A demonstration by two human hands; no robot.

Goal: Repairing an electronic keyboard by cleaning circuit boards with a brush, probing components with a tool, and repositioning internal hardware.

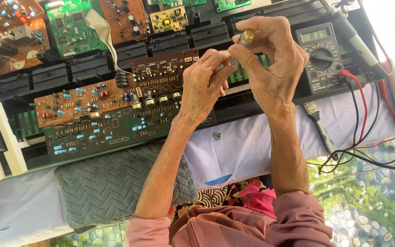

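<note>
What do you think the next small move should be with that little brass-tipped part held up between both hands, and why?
Probably lower it toward the brown circuit board. The right hand pinches the brass-tipped part high up, the left hand steadies its lower end, and both hover above the board, touching nothing else.

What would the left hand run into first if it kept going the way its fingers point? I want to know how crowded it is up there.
The left hand points up and right. Its fingertips already meet the right hand and the small brass-tipped part pinched there. Depth behind them is unclear.
</note>
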